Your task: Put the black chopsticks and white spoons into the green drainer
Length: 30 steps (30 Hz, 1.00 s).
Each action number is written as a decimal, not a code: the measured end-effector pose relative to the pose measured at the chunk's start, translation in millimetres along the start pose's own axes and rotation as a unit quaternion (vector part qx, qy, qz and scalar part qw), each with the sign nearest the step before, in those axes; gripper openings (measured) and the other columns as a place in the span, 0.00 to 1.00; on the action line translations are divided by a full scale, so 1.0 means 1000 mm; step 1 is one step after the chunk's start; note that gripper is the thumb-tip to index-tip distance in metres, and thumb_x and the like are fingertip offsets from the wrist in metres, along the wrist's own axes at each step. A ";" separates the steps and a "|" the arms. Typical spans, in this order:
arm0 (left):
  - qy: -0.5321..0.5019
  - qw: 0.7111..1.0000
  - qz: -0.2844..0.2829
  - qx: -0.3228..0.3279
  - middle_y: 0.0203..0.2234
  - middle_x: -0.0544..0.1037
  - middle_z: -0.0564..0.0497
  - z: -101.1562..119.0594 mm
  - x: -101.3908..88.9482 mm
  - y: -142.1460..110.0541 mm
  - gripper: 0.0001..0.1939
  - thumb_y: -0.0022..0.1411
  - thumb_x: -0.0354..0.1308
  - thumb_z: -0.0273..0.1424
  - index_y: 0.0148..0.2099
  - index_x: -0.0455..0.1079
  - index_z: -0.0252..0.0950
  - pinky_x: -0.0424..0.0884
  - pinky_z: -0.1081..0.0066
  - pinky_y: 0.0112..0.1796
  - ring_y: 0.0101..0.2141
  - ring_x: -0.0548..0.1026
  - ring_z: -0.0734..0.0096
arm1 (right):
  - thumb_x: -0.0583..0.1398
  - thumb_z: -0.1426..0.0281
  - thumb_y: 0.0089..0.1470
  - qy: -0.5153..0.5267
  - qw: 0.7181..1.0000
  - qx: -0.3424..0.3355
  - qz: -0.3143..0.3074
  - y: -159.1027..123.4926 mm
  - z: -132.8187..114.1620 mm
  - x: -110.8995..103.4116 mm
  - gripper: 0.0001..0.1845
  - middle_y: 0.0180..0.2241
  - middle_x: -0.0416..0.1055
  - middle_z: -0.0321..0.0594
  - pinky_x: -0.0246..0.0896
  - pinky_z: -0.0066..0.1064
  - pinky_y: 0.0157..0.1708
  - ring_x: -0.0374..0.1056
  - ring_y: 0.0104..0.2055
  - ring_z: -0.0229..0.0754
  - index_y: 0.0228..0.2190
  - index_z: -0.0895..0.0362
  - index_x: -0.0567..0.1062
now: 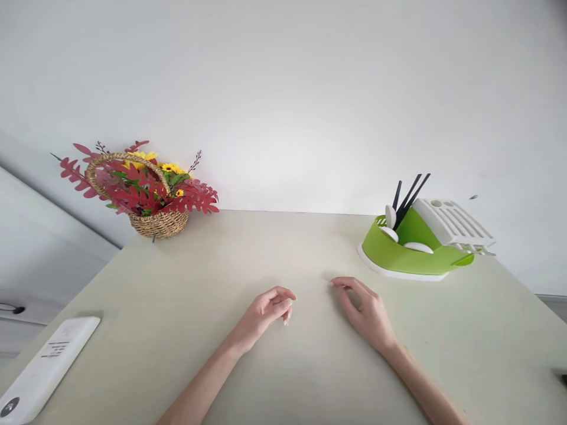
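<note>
My left hand [267, 314] rests by its side on the pale table [283, 378], fingers loosely curled and nothing held in them. Across a short gap, my right hand [365, 310] also lies on the table, empty. A space shows between its thumb and bent forefinger, and its other fingers are mostly hidden. Nearest to the right hand is a green and white utensil holder [407, 260], standing beyond it at the back right. Black chopsticks [407, 203] and white rounded utensils [390, 217] stick up from it. A white slotted rack [454, 223] slants over its right side.
At the back left stands a woven basket [160, 224] of red leaves and yellow flowers. A long white device with printed marks [51, 366] lies at the left edge. Behind the table rises a white wall [283, 106]. A small dark object [564, 378] is cut off at the right.
</note>
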<state>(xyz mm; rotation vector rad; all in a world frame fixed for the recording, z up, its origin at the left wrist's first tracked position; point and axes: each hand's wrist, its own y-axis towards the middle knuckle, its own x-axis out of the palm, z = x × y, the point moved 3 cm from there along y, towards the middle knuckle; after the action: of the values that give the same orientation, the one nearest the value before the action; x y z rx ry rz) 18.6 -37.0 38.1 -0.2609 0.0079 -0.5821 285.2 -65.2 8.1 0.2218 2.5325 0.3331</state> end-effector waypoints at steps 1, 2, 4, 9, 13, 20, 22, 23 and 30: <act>0.000 1.000 -0.003 0.002 0.31 0.70 0.53 0.001 0.000 -0.001 0.22 0.70 0.59 0.52 0.49 0.72 0.38 0.66 0.66 0.43 0.34 0.68 0.69 | 0.55 0.63 0.69 0.005 1.000 0.006 0.004 0.001 0.000 0.000 0.14 0.47 0.80 0.47 0.65 0.29 0.25 0.77 0.47 0.48 0.46 0.52 0.79; 0.000 1.000 -0.006 0.005 0.31 0.70 0.53 0.001 0.000 -0.001 0.21 0.70 0.59 0.51 0.49 0.72 0.38 0.66 0.66 0.43 0.33 0.68 0.69 | 0.55 0.63 0.68 0.011 1.000 0.013 0.007 0.001 0.001 -0.001 0.14 0.46 0.80 0.46 0.64 0.29 0.25 0.77 0.46 0.48 0.45 0.52 0.79; -0.002 1.000 -0.013 0.010 0.32 0.70 0.53 0.002 0.000 -0.002 0.20 0.71 0.58 0.50 0.49 0.72 0.38 0.66 0.66 0.43 0.33 0.68 0.70 | 0.55 0.63 0.68 0.021 0.999 0.029 0.013 0.002 0.002 -0.001 0.14 0.44 0.80 0.45 0.63 0.29 0.26 0.76 0.45 0.47 0.43 0.52 0.79; -0.003 1.000 -0.021 0.009 0.31 0.69 0.54 0.000 -0.001 -0.002 0.19 0.72 0.58 0.49 0.50 0.71 0.38 0.65 0.67 0.43 0.33 0.67 0.71 | 0.56 0.62 0.66 0.040 0.997 0.060 0.023 0.006 0.005 -0.003 0.14 0.40 0.80 0.43 0.63 0.30 0.30 0.76 0.42 0.46 0.39 0.53 0.80; 0.013 1.000 -0.015 0.003 0.31 0.69 0.53 -0.001 -0.003 -0.001 0.20 0.72 0.57 0.51 0.50 0.71 0.38 0.66 0.66 0.43 0.34 0.67 0.69 | 0.56 0.63 0.65 0.050 0.995 0.075 0.030 0.007 0.006 -0.004 0.13 0.35 0.78 0.41 0.63 0.31 0.33 0.73 0.37 0.44 0.36 0.54 0.78; 0.027 1.000 -0.005 -0.007 0.30 0.70 0.52 0.002 -0.003 0.000 0.24 0.68 0.58 0.54 0.49 0.71 0.38 0.67 0.65 0.42 0.34 0.68 0.67 | 0.54 0.66 0.60 0.056 0.994 0.092 0.025 0.008 0.005 -0.005 0.10 0.26 0.69 0.34 0.55 0.30 0.28 0.61 0.26 0.39 0.31 0.53 0.74; 0.026 1.000 -0.010 -0.010 0.30 0.70 0.52 0.005 -0.003 -0.001 0.23 0.69 0.58 0.54 0.49 0.71 0.38 0.67 0.65 0.41 0.34 0.67 0.67 | 0.54 0.66 0.59 0.055 0.994 0.094 0.025 0.009 0.003 -0.005 0.10 0.24 0.67 0.33 0.52 0.30 0.27 0.59 0.25 0.38 0.29 0.53 0.72; 0.025 1.000 -0.013 -0.010 0.30 0.70 0.52 0.006 -0.003 -0.001 0.23 0.69 0.58 0.53 0.49 0.70 0.38 0.67 0.66 0.41 0.34 0.67 0.67 | 0.54 0.66 0.58 0.057 0.994 0.095 0.025 0.009 0.003 -0.005 0.10 0.23 0.65 0.32 0.51 0.30 0.26 0.57 0.24 0.38 0.28 0.53 0.71; 0.001 0.999 -0.034 -0.007 0.31 0.69 0.53 0.007 -0.004 0.000 0.21 0.71 0.59 0.51 0.49 0.69 0.37 0.66 0.66 0.41 0.33 0.67 0.69 | 0.52 0.65 0.55 0.069 0.991 0.111 0.020 0.010 0.003 -0.005 0.10 0.20 0.57 0.30 0.44 0.30 0.24 0.50 0.23 0.37 0.23 0.52 0.65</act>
<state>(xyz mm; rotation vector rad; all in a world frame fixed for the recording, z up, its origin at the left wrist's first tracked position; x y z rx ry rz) 15.5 -32.7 44.5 -0.2740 0.0054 -0.6509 291.5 -56.0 11.1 0.3453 2.7054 0.0825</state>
